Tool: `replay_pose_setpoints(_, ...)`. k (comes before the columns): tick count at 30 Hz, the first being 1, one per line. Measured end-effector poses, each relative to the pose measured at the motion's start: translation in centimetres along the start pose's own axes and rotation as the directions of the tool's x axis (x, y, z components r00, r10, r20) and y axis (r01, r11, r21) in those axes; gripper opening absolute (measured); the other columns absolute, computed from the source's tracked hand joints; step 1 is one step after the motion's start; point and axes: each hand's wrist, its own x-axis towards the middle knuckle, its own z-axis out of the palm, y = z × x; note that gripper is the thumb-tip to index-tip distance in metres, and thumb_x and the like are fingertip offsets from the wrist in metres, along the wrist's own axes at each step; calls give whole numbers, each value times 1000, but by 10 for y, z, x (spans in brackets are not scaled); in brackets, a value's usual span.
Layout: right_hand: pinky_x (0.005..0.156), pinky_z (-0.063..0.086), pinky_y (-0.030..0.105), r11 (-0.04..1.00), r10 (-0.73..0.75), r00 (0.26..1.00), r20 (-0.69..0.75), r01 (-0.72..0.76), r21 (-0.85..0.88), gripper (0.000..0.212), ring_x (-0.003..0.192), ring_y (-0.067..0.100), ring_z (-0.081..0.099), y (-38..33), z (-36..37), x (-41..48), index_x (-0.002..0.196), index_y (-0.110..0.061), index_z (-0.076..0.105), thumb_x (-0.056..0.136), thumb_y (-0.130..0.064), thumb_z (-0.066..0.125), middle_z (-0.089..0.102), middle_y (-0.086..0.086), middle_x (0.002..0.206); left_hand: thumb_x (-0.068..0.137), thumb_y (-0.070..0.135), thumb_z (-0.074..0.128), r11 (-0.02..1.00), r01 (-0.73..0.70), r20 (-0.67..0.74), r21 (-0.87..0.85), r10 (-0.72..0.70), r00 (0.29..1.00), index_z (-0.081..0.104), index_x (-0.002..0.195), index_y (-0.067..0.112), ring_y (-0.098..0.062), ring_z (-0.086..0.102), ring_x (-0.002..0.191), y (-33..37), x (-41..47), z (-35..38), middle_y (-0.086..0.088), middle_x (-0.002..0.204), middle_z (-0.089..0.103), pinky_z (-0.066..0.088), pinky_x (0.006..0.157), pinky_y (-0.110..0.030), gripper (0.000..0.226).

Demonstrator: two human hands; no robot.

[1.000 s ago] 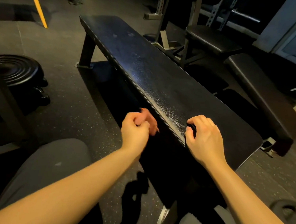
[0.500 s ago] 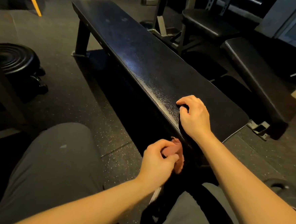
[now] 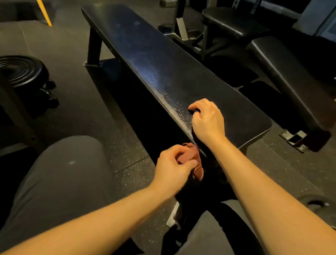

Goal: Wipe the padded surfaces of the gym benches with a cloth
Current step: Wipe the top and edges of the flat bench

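Observation:
A long flat bench with a black padded top runs from the upper left toward me. My left hand grips a bunched reddish cloth against the bench's near side edge, just below the pad's rim. My right hand rests on the pad near its close end with fingers curled; something dark seems to sit under the fingers, but I cannot tell what. My grey-clad knees fill the bottom of the view.
A second black bench and a padded seat stand to the right, beside a rack's steel uprights. Stacked black weight plates sit on the floor at left. A yellow frame leg is at upper left.
My left hand has slid the cloth along the bench's side edge toward the near end, and now sits just under my right wrist. My right hand has stayed on the pad.

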Motion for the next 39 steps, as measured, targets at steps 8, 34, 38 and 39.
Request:
replay_pose_setpoints(8,103,42,33,998,-57,979,193,52,31,35,127,19,53,16,-24,-10,124,-21,68,95,-10,52,60,-7,138,75,-3,64,983,116,-137,-143,-136,981,65,68,0,-34,74,72,24,22,-9,-12,68,72,61,80,-56,7)
replay_pose_setpoints(34,92,57,39,617,456,885,-94,-239,749,20,105,15,69,10,-35,-200,113,-21,73,95,-15,65,73,-5,108,97,12,57,955,216,437,202,-285,853,76,99,4,-30,75,81,79,18,-6,-25,93,76,52,72,-34,21)
replay_pose_setpoints(38,89,60,47,196,773,623,118,-411,890,26,95,31,74,37,-40,-191,102,-4,73,93,-10,49,77,11,96,97,29,66,746,-426,353,512,269,896,70,87,21,-13,66,73,76,43,4,2,77,72,50,71,-34,14)
replay_pose_setpoints(39,84,61,45,120,794,585,165,-418,901,27,94,34,74,41,-43,-183,104,0,71,95,-10,48,77,15,94,96,33,66,615,-547,375,568,398,837,70,90,24,-13,64,81,71,52,10,7,83,70,50,76,-35,12)
